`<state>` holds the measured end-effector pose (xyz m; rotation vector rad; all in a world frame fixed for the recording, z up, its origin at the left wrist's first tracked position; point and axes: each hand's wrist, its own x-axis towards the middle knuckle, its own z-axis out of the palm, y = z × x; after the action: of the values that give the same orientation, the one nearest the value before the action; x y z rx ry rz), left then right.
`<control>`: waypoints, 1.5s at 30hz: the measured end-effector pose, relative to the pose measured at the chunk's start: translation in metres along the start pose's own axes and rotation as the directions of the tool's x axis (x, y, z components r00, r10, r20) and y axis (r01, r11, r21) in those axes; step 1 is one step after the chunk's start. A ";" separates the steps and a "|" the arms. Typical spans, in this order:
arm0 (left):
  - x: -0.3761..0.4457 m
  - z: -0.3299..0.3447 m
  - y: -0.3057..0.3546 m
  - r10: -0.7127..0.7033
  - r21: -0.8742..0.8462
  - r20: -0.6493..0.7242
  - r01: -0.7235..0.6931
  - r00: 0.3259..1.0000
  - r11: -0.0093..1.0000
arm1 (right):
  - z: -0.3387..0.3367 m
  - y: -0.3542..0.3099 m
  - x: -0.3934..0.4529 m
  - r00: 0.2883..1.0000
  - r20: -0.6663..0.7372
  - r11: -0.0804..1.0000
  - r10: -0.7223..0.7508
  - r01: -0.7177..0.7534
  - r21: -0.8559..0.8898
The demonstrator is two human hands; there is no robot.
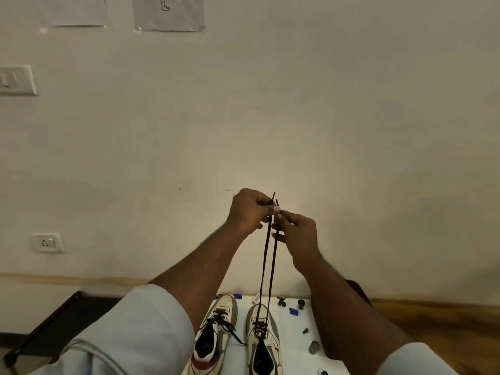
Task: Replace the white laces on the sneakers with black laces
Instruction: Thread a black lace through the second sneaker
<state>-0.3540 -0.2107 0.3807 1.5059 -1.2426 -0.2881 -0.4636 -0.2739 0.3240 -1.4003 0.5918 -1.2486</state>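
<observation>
left hand point(247, 209) raised, fingers pinching | right hand point(296, 230) raised, fingers pinching

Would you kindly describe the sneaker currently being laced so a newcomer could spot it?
Look at the white mat on the floor between the person's arms. Two sneakers stand there side by side; it is the right sneaker. Unlike the left sneaker, its black lace runs straight up to both hands.

I'm facing a plain cream wall point(297, 104), dimly lit. Two paper sheets point(167, 12) are taped up at eleven o'clock, a switch plate point(17, 79) at ten, a socket point(47, 242) at nine. Wooden floor point(446, 326) at four, dark furniture point(67, 320) at eight.
</observation>
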 end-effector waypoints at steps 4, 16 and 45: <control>0.000 0.001 -0.003 -0.011 0.002 0.000 0.011 1.000 1.000 | -0.005 -0.004 0.003 1.000 0.026 1.000 0.003 -0.004 0.006; 0.000 -0.001 -0.008 -0.004 -0.002 -0.016 0.004 1.000 1.000 | -0.004 -0.014 0.006 0.997 0.073 0.996 -0.012 0.018 -0.082; -0.113 0.111 -0.298 -0.485 0.181 0.252 0.451 0.837 0.874 | -0.070 0.285 -0.065 0.776 0.252 0.630 0.578 -0.228 -0.743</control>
<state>-0.3238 -0.2315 0.0457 1.9138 -1.1072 -0.8019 -0.4648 -0.3184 0.0268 -1.9432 1.0213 -0.2411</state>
